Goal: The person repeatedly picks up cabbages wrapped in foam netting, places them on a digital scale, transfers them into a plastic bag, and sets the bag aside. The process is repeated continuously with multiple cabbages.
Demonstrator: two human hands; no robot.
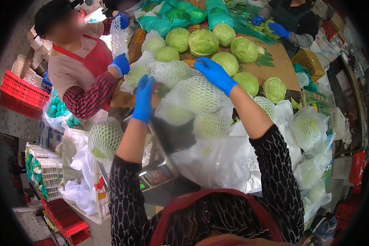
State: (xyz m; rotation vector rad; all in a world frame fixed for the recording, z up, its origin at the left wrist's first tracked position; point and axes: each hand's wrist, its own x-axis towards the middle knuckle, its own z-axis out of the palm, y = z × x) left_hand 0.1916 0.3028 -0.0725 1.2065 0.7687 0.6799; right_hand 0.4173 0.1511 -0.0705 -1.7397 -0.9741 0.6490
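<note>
My left hand (144, 100), in a blue glove, is raised with its fingertips beside the near end of a cabbage in white foam netting (171, 73). My right hand (214, 73), also gloved in blue, reaches over the far side of the netted cabbages, its fingers slightly curved. Neither hand visibly grips anything, though the right palm is hidden. Between my forearms lie a large netted cabbage (201, 94), a second one (176, 113) and a third (212, 124). Bare green cabbages (203, 42) sit beyond on the cardboard (272, 66).
A scale (156, 176) is under my left forearm, with a netted cabbage (105, 138) to its left. Clear plastic bags (215, 160) lie in front of me; bagged cabbages (309, 126) line the right edge. Co-workers stand at left (80, 58) and far right (292, 24). Green net bags (175, 15) lie at the back.
</note>
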